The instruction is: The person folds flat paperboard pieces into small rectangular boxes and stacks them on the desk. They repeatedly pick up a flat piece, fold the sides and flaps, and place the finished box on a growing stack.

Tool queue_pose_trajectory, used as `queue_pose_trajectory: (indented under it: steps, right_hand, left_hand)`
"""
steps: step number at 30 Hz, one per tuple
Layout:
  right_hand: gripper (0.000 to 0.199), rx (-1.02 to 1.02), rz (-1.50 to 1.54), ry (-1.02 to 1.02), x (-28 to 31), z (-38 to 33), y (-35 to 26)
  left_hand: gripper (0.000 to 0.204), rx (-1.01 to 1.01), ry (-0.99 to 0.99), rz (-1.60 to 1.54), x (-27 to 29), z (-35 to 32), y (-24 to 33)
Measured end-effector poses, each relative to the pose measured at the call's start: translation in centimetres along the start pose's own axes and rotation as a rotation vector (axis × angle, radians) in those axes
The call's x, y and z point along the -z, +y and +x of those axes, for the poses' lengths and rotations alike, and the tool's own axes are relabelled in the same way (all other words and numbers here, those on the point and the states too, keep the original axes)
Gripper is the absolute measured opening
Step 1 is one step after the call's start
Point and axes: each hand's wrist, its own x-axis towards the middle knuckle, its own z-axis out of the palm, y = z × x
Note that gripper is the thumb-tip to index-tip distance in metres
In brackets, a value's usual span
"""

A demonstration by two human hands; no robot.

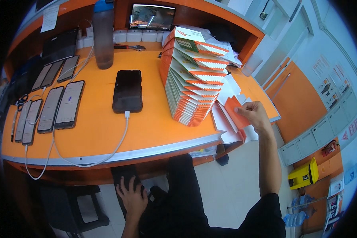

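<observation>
Out over the right edge of the orange desk, my right hand pinches an orange panel of a flat, partly unfolded cardboard box. White flaps of the cardboard fan out beneath and beside it. Just left of that hand rises a tall, leaning stack of orange, white and green folded cartons, their zigzag edges facing me. Below the desk, my left hand rests on my dark-clad leg, fingers spread and holding nothing.
Several phones lie at the desk's left with white cables. A dark phone lies mid-desk, plugged in. Behind stand a bottle, pliers and a lit screen. A black stool and yellow bin stand below.
</observation>
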Motion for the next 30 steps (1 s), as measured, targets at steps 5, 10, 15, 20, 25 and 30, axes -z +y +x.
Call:
queue_pose_trajectory:
  steps: [5,10,15,20,25,30]
  right_hand:
    - [0.028,-0.163,0.462,-0.067,0.1,0.4,1.6]
    - [0.027,-0.182,0.473,-0.090,-0.4,0.4,1.5]
    - [0.030,0.029,0.192,-0.181,0.1,-0.4,1.1]
    - [0.034,0.034,-0.003,-0.157,-0.9,-1.4,-1.8]
    - [0.037,0.108,-0.013,-0.201,-0.6,-1.0,-1.2]
    - [0.021,-0.089,0.301,-0.280,0.8,0.1,1.1]
  left_hand:
    - [0.027,-0.019,0.007,0.007,-0.2,-0.1,-0.2]
    - [0.027,-0.026,0.011,-0.012,-0.1,-0.1,-0.2]
    - [0.028,-0.030,0.027,-0.013,-0.3,-0.1,-0.2]
    - [0.028,-0.005,-0.002,-0.013,0.0,-0.2,-0.5]
    - [0.030,-0.016,0.002,-0.029,-0.2,-0.2,-0.4]
    - [0.029,-0.021,0.017,-0.033,-0.1,-0.1,-0.2]
